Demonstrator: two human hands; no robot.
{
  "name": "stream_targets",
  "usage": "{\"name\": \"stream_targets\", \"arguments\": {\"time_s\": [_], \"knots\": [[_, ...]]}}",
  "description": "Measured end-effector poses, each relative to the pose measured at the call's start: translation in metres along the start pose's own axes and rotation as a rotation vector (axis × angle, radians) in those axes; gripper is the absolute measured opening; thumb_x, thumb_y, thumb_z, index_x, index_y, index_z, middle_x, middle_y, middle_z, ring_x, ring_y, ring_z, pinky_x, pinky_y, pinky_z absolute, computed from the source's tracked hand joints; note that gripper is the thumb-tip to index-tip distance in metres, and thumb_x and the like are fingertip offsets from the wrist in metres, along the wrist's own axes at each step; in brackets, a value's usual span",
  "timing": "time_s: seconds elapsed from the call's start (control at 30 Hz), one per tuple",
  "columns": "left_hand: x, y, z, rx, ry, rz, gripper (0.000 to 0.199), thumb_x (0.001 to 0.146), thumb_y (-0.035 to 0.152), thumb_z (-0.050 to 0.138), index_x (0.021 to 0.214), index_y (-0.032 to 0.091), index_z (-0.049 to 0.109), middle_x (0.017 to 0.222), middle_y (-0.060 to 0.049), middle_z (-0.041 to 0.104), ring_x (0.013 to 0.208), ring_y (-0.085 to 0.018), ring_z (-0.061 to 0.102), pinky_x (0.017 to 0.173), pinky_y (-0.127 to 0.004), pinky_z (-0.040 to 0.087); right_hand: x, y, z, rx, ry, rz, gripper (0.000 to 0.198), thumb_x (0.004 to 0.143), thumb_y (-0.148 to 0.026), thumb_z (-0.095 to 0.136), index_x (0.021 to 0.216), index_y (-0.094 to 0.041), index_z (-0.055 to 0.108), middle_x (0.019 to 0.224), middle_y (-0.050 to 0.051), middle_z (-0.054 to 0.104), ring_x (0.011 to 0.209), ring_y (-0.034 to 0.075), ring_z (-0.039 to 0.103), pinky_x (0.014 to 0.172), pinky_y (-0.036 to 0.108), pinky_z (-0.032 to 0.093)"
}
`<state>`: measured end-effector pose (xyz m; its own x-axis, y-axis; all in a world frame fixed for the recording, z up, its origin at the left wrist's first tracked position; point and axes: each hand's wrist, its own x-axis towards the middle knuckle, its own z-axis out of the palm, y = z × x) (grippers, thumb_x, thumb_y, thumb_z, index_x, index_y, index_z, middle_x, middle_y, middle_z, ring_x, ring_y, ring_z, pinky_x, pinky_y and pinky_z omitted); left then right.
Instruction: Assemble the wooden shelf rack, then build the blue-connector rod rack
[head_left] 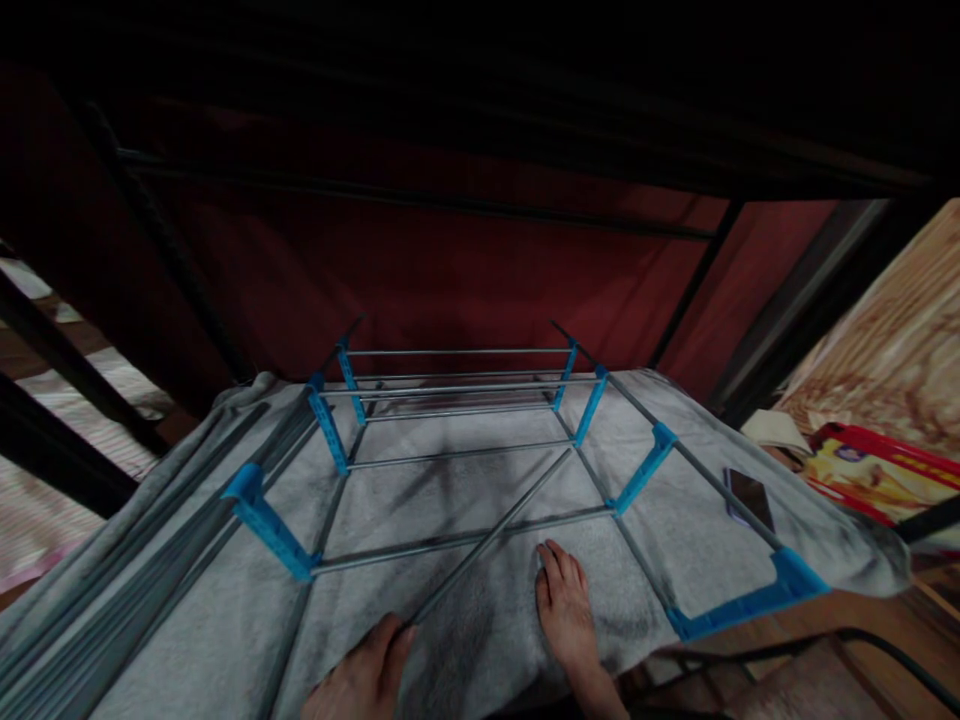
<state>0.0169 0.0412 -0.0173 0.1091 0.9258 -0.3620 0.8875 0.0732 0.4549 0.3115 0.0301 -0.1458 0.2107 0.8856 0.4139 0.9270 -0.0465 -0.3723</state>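
Observation:
My left hand (pixel 364 672) is closed around the near end of a loose grey metal tube (pixel 491 537), which slants up and to the right over the bed. My right hand (pixel 564 605) lies with its fingers stretched out on the grey blanket (pixel 457 492). Before both hands stands a partly joined rack of grey tubes and blue plastic connectors. One blue connector (pixel 274 530) is left of the tube, another (pixel 646 468) to its right. The nearest right connector (pixel 750 605) has no crossbar joined to its inner side. A crossbar (pixel 420 549) passes beside the held tube.
Several loose grey tubes (pixel 161 570) lie along the left side of the blanket. A phone (pixel 748 498) rests at the right, beside a rack tube. Dark bed-frame bars (pixel 694 285) surround the space, with red cloth (pixel 450 270) behind. A red package (pixel 885 465) sits farther right.

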Motion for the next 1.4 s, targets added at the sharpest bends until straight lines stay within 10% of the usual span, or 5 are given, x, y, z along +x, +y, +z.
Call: {"name": "stream_targets", "arguments": {"time_s": [0.33, 1.4], "knots": [[0.052, 0.004, -0.001, -0.411, 0.023, 0.230, 0.044, 0.085, 0.058, 0.039, 0.075, 0.021, 0.061, 0.072, -0.003, 0.067, 0.078, -0.022, 0.064, 0.070, -0.029, 0.048, 0.000, 0.000, 0.000, 0.033, 0.002, -0.003, 0.041, 0.096, -0.025, 0.037, 0.132, -0.020, 0.057, 0.132, 0.011, 0.060, 0.124, 0.025, 0.053, 0.109, 0.047, 0.042], [0.127, 0.085, -0.045, 0.227, 0.263, 0.287, 0.043, 0.101, 0.038, 0.030, 0.118, 0.022, 0.065, 0.105, -0.008, 0.076, 0.093, -0.026, 0.073, 0.075, -0.034, 0.052, -0.003, 0.026, 0.034, -0.157, 0.120, -0.155, 0.039, 0.094, -0.022, 0.042, 0.130, -0.022, 0.055, 0.127, 0.009, 0.065, 0.116, 0.024, 0.060, 0.100, 0.044, 0.048]]}}
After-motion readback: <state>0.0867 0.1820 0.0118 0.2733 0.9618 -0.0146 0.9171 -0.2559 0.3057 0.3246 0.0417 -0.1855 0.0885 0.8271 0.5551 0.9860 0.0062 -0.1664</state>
